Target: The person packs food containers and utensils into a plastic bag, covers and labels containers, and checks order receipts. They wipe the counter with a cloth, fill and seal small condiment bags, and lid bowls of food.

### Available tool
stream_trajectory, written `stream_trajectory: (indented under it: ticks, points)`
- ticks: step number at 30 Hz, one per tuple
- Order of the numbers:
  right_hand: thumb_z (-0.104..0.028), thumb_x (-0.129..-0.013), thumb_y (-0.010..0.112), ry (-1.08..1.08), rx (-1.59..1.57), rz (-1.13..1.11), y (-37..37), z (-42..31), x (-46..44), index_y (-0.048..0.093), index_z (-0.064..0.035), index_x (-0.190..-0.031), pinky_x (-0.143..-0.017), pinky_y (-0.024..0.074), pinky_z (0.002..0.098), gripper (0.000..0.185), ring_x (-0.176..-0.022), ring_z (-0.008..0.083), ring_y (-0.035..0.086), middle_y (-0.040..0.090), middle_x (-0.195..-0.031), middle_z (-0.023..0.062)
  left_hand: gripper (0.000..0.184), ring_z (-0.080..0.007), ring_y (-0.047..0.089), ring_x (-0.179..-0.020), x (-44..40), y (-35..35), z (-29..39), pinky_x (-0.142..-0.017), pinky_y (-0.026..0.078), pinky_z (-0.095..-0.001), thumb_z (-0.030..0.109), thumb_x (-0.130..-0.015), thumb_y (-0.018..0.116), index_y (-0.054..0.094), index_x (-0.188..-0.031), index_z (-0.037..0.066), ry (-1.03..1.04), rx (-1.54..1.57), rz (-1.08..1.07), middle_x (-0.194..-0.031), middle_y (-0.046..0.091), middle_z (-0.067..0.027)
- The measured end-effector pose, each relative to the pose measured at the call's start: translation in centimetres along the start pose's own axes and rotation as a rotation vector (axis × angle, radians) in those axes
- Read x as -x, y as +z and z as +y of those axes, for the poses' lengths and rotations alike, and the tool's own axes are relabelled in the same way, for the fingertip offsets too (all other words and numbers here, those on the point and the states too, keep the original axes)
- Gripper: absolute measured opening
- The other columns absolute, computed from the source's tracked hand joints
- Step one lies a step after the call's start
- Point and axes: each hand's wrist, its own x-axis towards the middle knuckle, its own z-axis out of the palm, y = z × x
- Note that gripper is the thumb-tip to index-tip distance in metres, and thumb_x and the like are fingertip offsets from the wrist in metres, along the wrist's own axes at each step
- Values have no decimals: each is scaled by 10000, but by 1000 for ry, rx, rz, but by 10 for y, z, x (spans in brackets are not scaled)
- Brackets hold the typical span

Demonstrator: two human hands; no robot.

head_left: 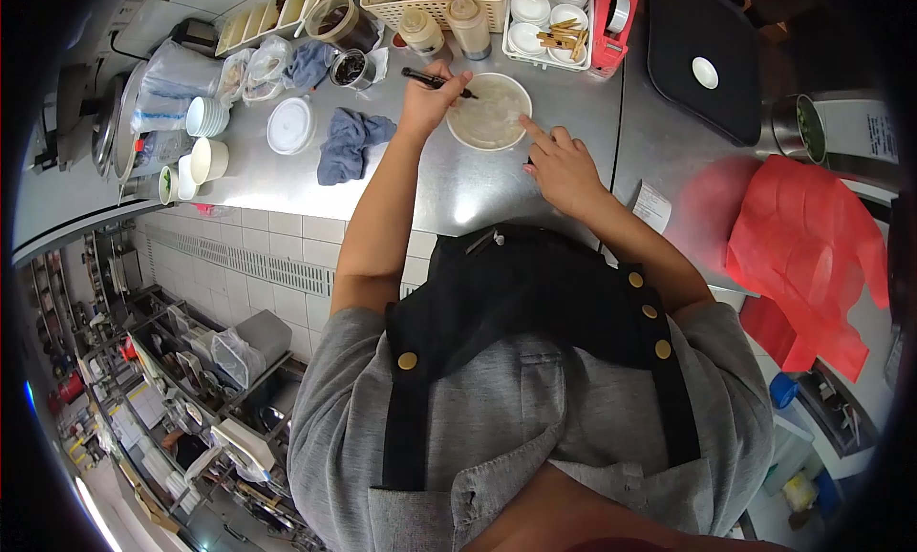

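My left hand (435, 92) grips a black marker (420, 76), its tip over the left part of a round, pale, translucent lid on a white bowl (489, 111). The index finger of my right hand (564, 170) touches the right side of this lid. My other right fingers are curled, and a small dark thing shows by the thumb, too hidden to name. A crumpled blue-grey cloth (351, 146) lies left of my left hand, with a white round lid (290, 125) beyond it.
Sauce bottles (468, 29), a basket of small white cups (529, 40) and a red tape dispenser (607, 36) stand behind. Paper cups (207, 117) are at left. A black board (702, 65), a paper slip (652, 208) and a red bag (802, 256) lie at right.
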Motion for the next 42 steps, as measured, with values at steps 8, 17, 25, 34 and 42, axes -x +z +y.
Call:
stream_trajectory:
  ticks: [8,17,25,34,42]
  points:
    - [-284,-926,641,13,-7,-34,1,1,1,678,-8,-945,-886,512,401,279,-1066,254,498,301,-1621,17,291,-123,506,-543,0,13,-23,-535,426,-333,139,-840,688,484,-660,36,97,-89,179,-574,557,-38]
    - [-274,-937,630,21,-21,-39,4,1,1,676,-1,-917,-890,523,387,277,-1055,249,500,272,-1633,5,294,-137,492,-556,10,20,-1,-555,418,-341,183,-854,689,504,-687,29,101,-409,191,-571,495,-63]
    - [-269,-938,629,31,-34,-67,3,2,2,666,-5,-896,-897,520,389,270,-1044,259,505,266,-1639,5,295,-145,469,-538,13,21,-1,-537,407,-340,196,-834,699,505,-687,30,119,-453,201,-566,504,-68]
    - [-249,-925,644,0,-44,-26,7,5,2,655,-10,-869,-882,524,375,246,-1021,262,506,301,-1626,22,318,-157,489,-523,15,23,3,-531,414,-343,224,-837,715,526,-669,31,103,-387,193,-559,541,-68]
    - [-244,-975,565,-4,-220,-68,-3,4,10,561,-8,-923,-916,484,422,242,-1021,303,549,288,-1628,53,300,-140,466,-528,13,42,8,-529,406,-334,219,-831,720,533,-682,38,192,-321,139,-560,528,-55]
